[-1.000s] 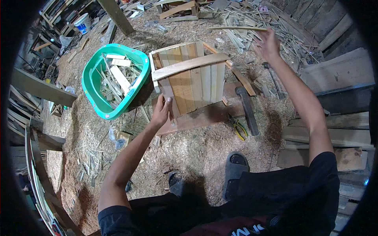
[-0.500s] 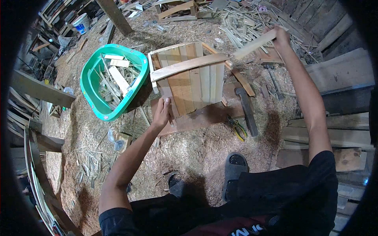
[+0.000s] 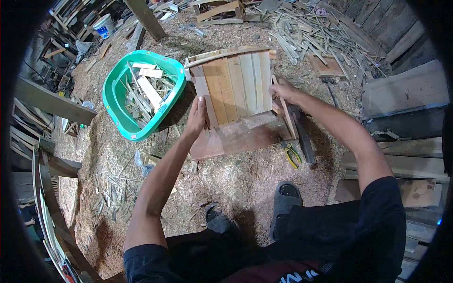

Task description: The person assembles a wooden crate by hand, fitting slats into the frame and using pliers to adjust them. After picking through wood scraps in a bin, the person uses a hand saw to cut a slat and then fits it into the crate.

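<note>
A slatted wooden box, made of light and brown strips with a curved rail along its top edge, stands tilted on a reddish-brown board. At its lower left side my left hand is closed on the edge, thumb up. My right hand grips a thin wooden strip by its upper end, close beside the right side of the box. The strip slants down to the board's right end. A hammer lies just right of the strip, and yellow-handled pliers rest at the board's front corner.
A green plastic tub with wood offcuts stands left of the box. Scrap sticks are heaped at the back right. Stacked planks line the right side, and a wooden post rises behind. Shavings cover the floor.
My right hand has brought the wooden strip down from the upper right to the box's right side. The box has tipped, so its curved rail now lies along the top edge.
</note>
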A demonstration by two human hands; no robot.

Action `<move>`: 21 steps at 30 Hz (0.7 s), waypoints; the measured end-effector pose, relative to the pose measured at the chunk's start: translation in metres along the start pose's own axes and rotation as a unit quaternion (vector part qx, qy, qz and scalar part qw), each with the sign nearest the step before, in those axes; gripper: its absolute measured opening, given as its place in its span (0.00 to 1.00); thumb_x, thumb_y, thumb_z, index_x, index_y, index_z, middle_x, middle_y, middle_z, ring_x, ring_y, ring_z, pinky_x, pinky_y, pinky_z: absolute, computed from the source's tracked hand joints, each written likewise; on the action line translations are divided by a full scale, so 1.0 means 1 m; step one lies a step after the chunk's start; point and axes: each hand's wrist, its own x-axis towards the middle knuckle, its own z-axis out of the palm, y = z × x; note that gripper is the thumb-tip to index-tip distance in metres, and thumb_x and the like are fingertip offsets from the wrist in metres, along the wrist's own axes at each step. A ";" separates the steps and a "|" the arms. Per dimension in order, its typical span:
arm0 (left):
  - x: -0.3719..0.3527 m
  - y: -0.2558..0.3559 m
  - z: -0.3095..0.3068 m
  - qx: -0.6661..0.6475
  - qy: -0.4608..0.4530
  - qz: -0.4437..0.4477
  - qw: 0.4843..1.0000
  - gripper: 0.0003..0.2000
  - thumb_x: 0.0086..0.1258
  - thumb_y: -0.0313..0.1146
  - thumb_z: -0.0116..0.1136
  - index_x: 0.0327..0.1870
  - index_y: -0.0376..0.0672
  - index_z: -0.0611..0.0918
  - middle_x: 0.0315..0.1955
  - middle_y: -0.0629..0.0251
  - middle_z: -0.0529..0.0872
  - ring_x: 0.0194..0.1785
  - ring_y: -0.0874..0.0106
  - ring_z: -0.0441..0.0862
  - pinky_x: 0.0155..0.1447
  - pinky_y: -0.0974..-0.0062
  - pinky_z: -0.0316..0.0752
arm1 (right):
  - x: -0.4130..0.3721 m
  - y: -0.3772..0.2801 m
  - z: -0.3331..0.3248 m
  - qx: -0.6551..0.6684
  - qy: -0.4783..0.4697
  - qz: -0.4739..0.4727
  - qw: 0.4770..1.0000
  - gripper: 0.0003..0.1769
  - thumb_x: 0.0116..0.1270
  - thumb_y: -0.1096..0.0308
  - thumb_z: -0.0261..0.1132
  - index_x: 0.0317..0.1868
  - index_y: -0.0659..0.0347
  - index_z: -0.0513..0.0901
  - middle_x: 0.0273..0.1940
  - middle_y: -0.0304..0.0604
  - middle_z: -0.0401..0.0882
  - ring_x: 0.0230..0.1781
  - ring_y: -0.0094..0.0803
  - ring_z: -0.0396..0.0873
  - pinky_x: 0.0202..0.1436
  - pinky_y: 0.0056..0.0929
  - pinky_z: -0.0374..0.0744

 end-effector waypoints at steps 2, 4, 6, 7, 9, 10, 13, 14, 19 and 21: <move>0.021 -0.008 -0.019 -0.040 -0.011 0.005 0.999 0.26 0.81 0.57 0.34 0.58 0.40 0.71 0.26 0.67 0.78 0.24 0.77 0.77 0.28 0.75 0.74 | -0.011 -0.031 -0.002 -0.028 0.065 -0.002 0.997 0.32 0.57 0.71 0.61 0.65 0.65 0.71 0.46 0.45 0.79 0.41 0.32 0.77 0.46 0.29 0.76; 0.029 0.019 -0.024 -0.110 -0.004 -0.019 0.994 0.29 0.80 0.56 0.34 0.64 0.37 0.70 0.46 0.59 0.78 0.46 0.69 0.78 0.48 0.66 0.75 | -0.046 -0.099 -0.007 -0.008 0.073 0.030 0.997 0.27 0.56 0.70 0.63 0.58 0.69 0.76 0.44 0.48 0.81 0.42 0.32 0.78 0.47 0.30 0.76; 0.037 0.059 -0.030 -0.196 0.006 -0.072 0.978 0.33 0.79 0.57 0.35 0.68 0.34 0.69 0.61 0.52 0.77 0.62 0.60 0.77 0.65 0.56 0.72 | -0.025 -0.099 -0.031 0.041 0.042 -0.029 0.998 0.25 0.58 0.63 0.68 0.52 0.72 0.79 0.43 0.49 0.81 0.42 0.34 0.81 0.47 0.29 0.79; 0.041 0.072 -0.039 -0.229 0.000 -0.099 0.968 0.34 0.78 0.58 0.36 0.67 0.34 0.70 0.60 0.51 0.79 0.61 0.59 0.78 0.65 0.55 0.72 | -0.054 -0.135 -0.029 0.038 0.046 -0.033 0.998 0.27 0.59 0.59 0.69 0.51 0.73 0.79 0.43 0.50 0.82 0.43 0.35 0.82 0.47 0.29 0.79; 0.040 0.097 -0.048 -0.276 -0.012 -0.073 0.958 0.37 0.76 0.63 0.36 0.67 0.34 0.69 0.59 0.50 0.79 0.61 0.57 0.79 0.66 0.54 0.72 | -0.044 -0.135 -0.042 0.092 0.060 -0.091 0.990 0.31 0.57 0.54 0.72 0.52 0.70 0.77 0.42 0.45 0.81 0.42 0.31 0.82 0.47 0.29 0.81; 0.036 0.111 -0.050 -0.298 -0.019 -0.060 0.952 0.39 0.74 0.65 0.37 0.67 0.34 0.69 0.58 0.49 0.79 0.60 0.57 0.79 0.66 0.54 0.72 | -0.052 -0.151 -0.054 0.075 0.013 -0.062 0.995 0.33 0.57 0.53 0.73 0.53 0.71 0.77 0.41 0.45 0.82 0.40 0.31 0.83 0.44 0.29 0.82; 0.022 0.150 -0.047 -0.342 -0.046 -0.002 0.939 0.43 0.72 0.68 0.37 0.67 0.30 0.69 0.58 0.47 0.80 0.59 0.57 0.80 0.67 0.57 0.71 | -0.057 -0.169 -0.063 0.117 0.023 -0.077 0.990 0.32 0.56 0.53 0.73 0.52 0.70 0.78 0.39 0.44 0.82 0.35 0.29 0.83 0.40 0.30 0.84; 0.015 0.159 -0.048 -0.325 -0.077 0.033 0.942 0.47 0.70 0.72 0.38 0.67 0.27 0.67 0.60 0.45 0.78 0.60 0.57 0.80 0.68 0.59 0.70 | -0.060 -0.172 -0.061 0.117 0.056 -0.060 0.990 0.30 0.57 0.53 0.73 0.51 0.69 0.79 0.37 0.45 0.82 0.33 0.29 0.83 0.37 0.30 0.85; -0.016 0.159 -0.057 -0.274 -0.129 0.018 0.953 0.52 0.65 0.75 0.42 0.68 0.25 0.64 0.60 0.44 0.77 0.59 0.58 0.81 0.64 0.63 0.76 | -0.080 -0.159 -0.057 0.144 0.007 0.053 0.988 0.26 0.59 0.55 0.72 0.52 0.63 0.80 0.40 0.45 0.83 0.34 0.28 0.84 0.37 0.31 0.86; -0.030 0.158 -0.053 -0.277 -0.116 -0.038 0.953 0.51 0.65 0.74 0.44 0.67 0.26 0.65 0.58 0.44 0.78 0.54 0.59 0.84 0.59 0.65 0.81 | -0.078 -0.139 -0.052 0.117 -0.008 0.097 0.988 0.24 0.59 0.55 0.72 0.51 0.62 0.81 0.41 0.44 0.83 0.34 0.27 0.84 0.37 0.30 0.86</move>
